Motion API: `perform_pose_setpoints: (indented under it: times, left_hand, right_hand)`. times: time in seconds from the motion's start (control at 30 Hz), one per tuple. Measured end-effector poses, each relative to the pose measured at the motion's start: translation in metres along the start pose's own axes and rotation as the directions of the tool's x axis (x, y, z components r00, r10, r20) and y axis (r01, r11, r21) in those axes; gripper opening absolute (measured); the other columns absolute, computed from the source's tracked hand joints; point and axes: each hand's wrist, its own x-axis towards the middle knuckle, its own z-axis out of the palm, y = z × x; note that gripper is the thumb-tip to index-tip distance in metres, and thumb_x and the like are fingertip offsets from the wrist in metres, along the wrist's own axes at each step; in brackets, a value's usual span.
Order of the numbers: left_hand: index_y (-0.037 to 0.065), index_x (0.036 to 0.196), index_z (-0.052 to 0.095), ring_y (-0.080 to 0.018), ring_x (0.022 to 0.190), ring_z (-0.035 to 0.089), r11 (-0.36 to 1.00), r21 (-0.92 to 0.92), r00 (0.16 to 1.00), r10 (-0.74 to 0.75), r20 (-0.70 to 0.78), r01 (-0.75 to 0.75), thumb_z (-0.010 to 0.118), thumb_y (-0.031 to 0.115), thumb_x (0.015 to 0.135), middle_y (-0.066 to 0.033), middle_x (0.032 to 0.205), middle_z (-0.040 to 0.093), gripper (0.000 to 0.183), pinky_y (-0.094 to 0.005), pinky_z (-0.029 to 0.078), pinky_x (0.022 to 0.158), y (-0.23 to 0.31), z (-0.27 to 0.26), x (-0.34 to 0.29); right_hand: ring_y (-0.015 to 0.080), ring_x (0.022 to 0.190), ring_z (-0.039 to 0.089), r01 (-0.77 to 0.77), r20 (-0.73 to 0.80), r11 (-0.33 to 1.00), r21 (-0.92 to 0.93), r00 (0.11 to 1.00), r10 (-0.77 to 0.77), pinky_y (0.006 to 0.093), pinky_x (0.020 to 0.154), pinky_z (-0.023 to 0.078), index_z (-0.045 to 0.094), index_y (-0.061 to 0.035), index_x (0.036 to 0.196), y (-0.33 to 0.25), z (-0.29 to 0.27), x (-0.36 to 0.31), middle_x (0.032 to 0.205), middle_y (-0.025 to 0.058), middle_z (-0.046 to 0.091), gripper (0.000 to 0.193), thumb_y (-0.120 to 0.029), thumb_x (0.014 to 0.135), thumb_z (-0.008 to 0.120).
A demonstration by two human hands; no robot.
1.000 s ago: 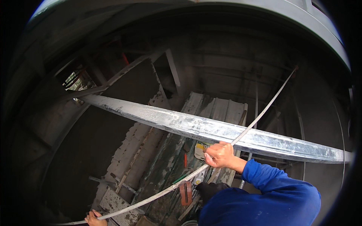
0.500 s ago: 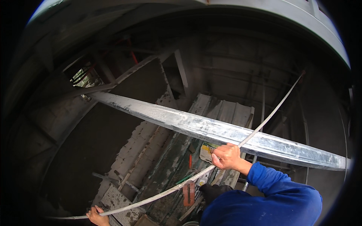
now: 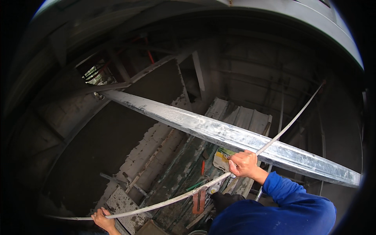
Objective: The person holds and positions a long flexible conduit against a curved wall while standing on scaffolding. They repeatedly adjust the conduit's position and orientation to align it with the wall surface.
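Observation:
A long, thin, pale rod [image 3: 172, 199] runs from the lower left to the far right, curving across the picture. My right hand [image 3: 243, 163], in a blue sleeve, is closed round it near the middle, by the edge of a pale metal beam [image 3: 203, 126]. Past that hand the rod passes above the beam. At the lower left, the fingers of my left hand [image 3: 103, 220] are closed on the same rod. Beneath the rod, a red-brown flat tool [image 3: 199, 201] and a yellow-and-white packet [image 3: 221, 159] lie on the boards.
The beam crosses at a slant from upper left to right. Dirty, splattered planks [image 3: 172, 172] form a platform below. A speckled board [image 3: 124, 209] is near my left hand. Dark wet-looking plaster [image 3: 105, 149] covers the left wall surface. Pale framing [image 3: 199, 72] stands farther off.
The view has shifted a little, so the beam and planks sit farther right. Both hands still grip the rod; the left hand and the rod's left end appear slightly higher.

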Motion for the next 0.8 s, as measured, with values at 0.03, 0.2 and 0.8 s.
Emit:
perform_pose_setpoints:
  times: [0.03, 0.2, 0.8]
  left_hand:
    - [-0.002, 0.063, 0.051, -0.0384, 0.061, 0.049, 1.0, 0.0, 1.0, 0.001, -0.007, -0.001, 0.06, 0.013, 0.086, -0.0211, 0.057, 0.048, 0.028, -0.0441, 0.038, 0.068, 0.001, 0.0, 0.0]
    - [-0.002, 0.064, 0.053, -0.0384, 0.062, 0.05, 0.999, 0.039, 1.0, -0.022, 0.022, 0.021, 0.061, 0.013, 0.086, -0.0211, 0.058, 0.05, 0.027, -0.0441, 0.039, 0.068, 0.002, -0.003, 0.001]
    - [-0.003, 0.066, 0.056, -0.0379, 0.062, 0.05, 0.998, 0.057, 0.999, -0.031, 0.029, 0.029, 0.062, 0.014, 0.088, -0.0208, 0.059, 0.051, 0.028, -0.0438, 0.04, 0.067, -0.007, 0.003, -0.004]
  right_hand:
    - [0.02, 0.043, 0.052, -0.005, 0.002, 1.0, 0.002, 1.0, 0.005, 0.0345, 0.043, 0.039, 0.058, -0.0168, 0.06, 0.0, 0.0, 0.0, 0.05, -0.0003, 0.048, 0.016, -0.021, 0.074, 0.065]
    - [0.0201, 0.042, 0.052, 0.002, -0.014, 1.0, 0.019, 1.0, -0.001, 0.0344, 0.042, 0.039, 0.056, -0.0167, 0.059, 0.0, 0.0, 0.0, 0.05, -0.0004, 0.049, 0.019, -0.021, 0.075, 0.065]
    - [0.0207, 0.044, 0.055, -0.028, 0.027, 1.0, 0.002, 0.999, 0.028, 0.0354, 0.043, 0.042, 0.057, -0.0161, 0.06, -0.002, -0.002, 0.001, 0.051, -0.0003, 0.052, 0.018, -0.022, 0.076, 0.064]
